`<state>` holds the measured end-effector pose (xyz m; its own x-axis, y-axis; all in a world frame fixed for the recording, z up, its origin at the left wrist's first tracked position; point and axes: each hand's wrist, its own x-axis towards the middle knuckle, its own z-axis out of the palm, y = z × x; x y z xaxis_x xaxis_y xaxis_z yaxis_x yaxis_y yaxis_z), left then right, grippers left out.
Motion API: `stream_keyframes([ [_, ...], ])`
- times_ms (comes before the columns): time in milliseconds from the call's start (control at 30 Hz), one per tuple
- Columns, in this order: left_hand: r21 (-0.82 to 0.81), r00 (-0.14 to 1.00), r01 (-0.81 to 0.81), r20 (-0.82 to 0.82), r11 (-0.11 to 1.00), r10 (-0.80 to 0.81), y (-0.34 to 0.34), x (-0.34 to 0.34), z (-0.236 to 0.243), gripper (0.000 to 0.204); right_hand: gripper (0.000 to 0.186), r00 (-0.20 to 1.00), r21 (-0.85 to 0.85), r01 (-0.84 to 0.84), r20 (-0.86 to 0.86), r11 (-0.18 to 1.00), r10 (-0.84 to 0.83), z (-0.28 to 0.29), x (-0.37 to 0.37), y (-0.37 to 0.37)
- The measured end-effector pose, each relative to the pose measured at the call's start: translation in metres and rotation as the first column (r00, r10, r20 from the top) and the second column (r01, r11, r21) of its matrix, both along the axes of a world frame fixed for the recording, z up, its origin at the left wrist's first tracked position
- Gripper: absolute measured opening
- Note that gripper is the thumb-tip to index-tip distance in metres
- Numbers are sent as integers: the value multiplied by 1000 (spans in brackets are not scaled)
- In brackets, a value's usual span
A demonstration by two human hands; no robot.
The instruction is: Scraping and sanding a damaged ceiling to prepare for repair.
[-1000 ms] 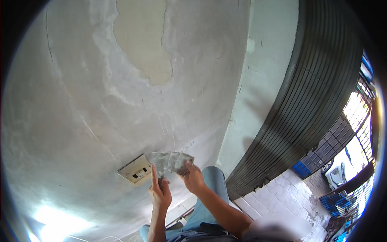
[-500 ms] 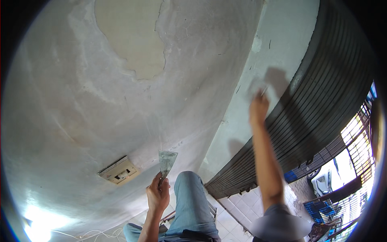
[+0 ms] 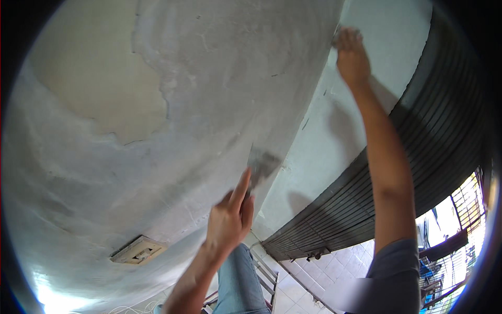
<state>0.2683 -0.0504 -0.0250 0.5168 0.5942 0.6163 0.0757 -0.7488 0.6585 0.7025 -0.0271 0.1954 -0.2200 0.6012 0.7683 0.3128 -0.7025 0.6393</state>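
Left of one ribbed shutter (image 3: 444, 112), both higher than half a second earlier: left hand (image 3: 227, 222), gripping one scraper (image 3: 262, 161), and right hand (image 3: 353, 58), curled, its hold too blurred to tell.

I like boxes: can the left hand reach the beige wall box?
Probably yes: the left hand seems near the beige wall box, with nothing visible between, though it holds a scraper.

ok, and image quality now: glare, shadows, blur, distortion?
Head view: glare blows out the lower left; head view: soft shadows on the pale wall strip; head view: scraper and right hand look motion-blurred; head view: shutter slats curve along the dark rim.
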Motion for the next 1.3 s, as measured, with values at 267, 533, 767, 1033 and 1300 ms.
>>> stream_keyframes([
  [267,478,989,-61,-91,876,118,56,93,107,44,48,934,-358,-328,-259,874,245,-48,59,-51],
  [533,653,917,-89,-241,752,318,84,138,162,40,46,913,54,-301,-273,952,304,7,25,-3],
  [767,653,923,-64,-249,755,294,88,136,164,41,42,907,-549,-379,-381,745,180,-92,41,-53],
  [1033,631,911,-75,-271,772,310,88,127,165,41,45,940,-87,-135,-325,987,100,25,13,-7],
  [1300,631,894,-31,-330,775,304,82,136,169,39,41,932,-491,-344,-279,801,229,-92,56,-55],
])
